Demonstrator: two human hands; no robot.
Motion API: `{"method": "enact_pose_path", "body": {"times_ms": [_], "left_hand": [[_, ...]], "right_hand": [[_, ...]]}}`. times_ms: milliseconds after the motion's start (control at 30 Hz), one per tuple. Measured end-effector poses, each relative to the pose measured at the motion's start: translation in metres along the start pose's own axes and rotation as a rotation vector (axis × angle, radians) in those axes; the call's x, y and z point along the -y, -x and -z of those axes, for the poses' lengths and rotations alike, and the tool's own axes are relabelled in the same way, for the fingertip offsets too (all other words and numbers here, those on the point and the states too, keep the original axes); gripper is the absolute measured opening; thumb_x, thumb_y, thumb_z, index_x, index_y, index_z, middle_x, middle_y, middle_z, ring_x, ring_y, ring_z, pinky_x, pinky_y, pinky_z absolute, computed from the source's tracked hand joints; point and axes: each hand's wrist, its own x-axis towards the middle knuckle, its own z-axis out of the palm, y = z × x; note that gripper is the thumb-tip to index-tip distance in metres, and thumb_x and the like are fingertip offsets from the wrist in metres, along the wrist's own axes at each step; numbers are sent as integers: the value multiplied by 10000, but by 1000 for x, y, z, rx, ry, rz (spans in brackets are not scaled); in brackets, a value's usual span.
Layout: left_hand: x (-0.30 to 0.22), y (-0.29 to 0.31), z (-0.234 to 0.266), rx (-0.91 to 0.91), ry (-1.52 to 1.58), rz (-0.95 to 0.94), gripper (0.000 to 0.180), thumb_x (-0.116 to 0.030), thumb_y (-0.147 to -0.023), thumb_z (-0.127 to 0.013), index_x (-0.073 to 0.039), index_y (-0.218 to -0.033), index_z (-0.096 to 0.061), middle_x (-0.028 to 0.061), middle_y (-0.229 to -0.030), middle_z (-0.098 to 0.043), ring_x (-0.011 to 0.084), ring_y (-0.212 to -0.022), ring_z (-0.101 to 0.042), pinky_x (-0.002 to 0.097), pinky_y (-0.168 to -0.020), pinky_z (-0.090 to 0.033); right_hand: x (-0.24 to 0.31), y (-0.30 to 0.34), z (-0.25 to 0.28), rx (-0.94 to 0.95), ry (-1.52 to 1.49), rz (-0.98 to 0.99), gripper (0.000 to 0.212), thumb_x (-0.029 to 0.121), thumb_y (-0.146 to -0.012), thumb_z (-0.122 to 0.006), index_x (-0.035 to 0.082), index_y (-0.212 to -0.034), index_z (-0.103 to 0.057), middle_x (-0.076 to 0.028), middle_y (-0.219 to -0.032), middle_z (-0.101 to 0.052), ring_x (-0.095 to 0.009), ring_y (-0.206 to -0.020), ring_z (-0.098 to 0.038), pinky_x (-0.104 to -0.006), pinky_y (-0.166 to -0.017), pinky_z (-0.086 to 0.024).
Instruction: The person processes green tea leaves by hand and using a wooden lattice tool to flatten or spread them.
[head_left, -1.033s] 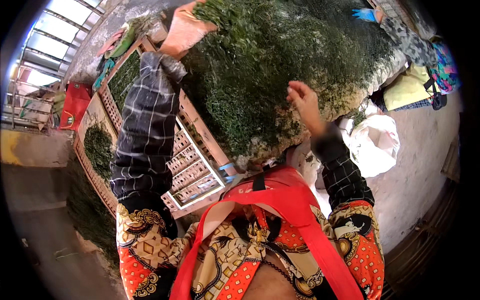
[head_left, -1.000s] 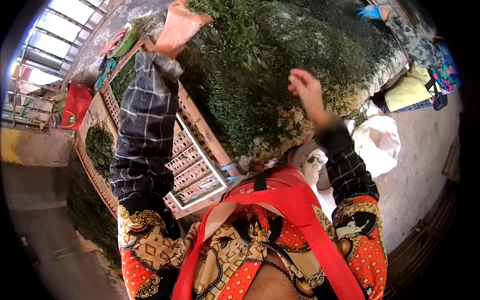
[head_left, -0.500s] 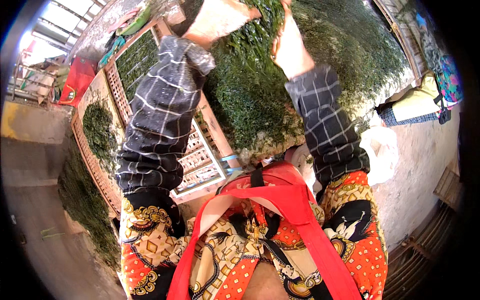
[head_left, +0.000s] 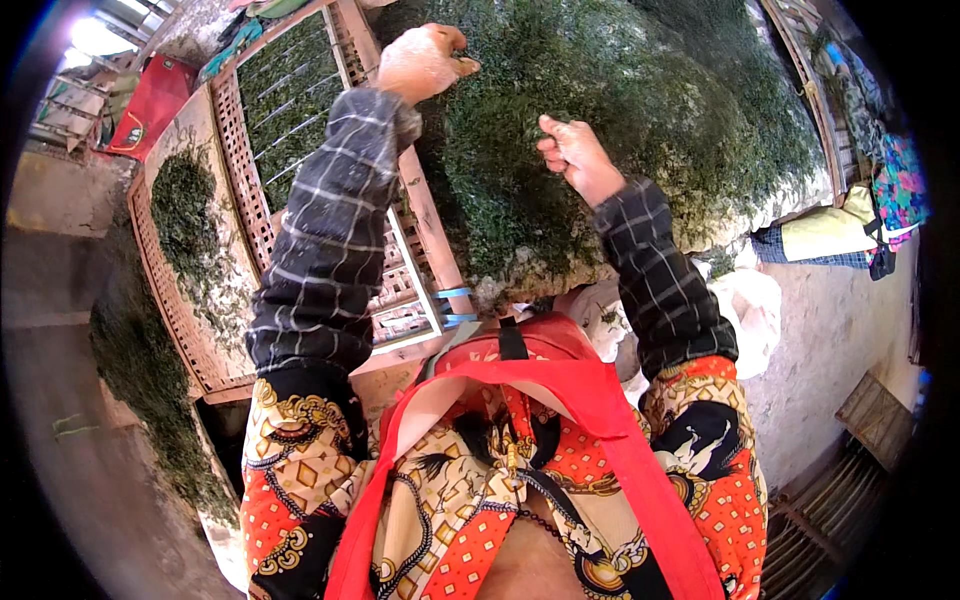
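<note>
A broad heap of fine, dark green seaweed-like strands (head_left: 530, 200) covers the work surface in front of me. At the heap's left side, my left hand (head_left: 422, 65) is raised beside the wooden frame, fingers bent, thumb and forefinger apart, with nothing visible between them. My right hand (head_left: 580, 160) is over the middle of the heap, its fingers curled in and thumb up; I see nothing in it. To the left, a wooden frame (head_left: 425, 215) with pale bars lies over perforated tan panels, and more green strands (head_left: 290, 100) show between the bars.
Further left, a perforated tan tray (head_left: 160, 265) carries a clump of strands, with more strands (head_left: 140, 370) below it. A red bag (head_left: 155, 105) stands at upper left. White sacks (head_left: 750, 310) sit near my right forearm; yellow cloth (head_left: 825, 232) hangs at right.
Both hands held a wet bunch of green strands at the top; the bunch is no longer in them. My right hand has come down toward me, and the hands are now apart.
</note>
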Motion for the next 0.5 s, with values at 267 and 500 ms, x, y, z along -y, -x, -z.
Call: {"method": "enact_pose_path", "body": {"times_ms": [267,500], "left_hand": [[-41,36,22,260,719,220,304,-373,-864,-700,-73,-827,-725,29,-717,-682,98,-642,-618,229,-578,-501],[-100,39,-45,381,1088,-12,318,-272,-880,-683,-114,-1155,-658,63,-1053,-688,159,-883,-629,346,-920,-483]], "right_hand": [[59,31,-51,-116,165,159,162,152,-984,-495,-8,-1001,-518,-18,-664,-489,-54,-461,-364,-188,-365,-308],[139,26,-57,157,-23,296,205,86,-939,-535,-24,-1112,-538,-110,-831,-612,-131,-546,-482,-266,-497,-460]]}}
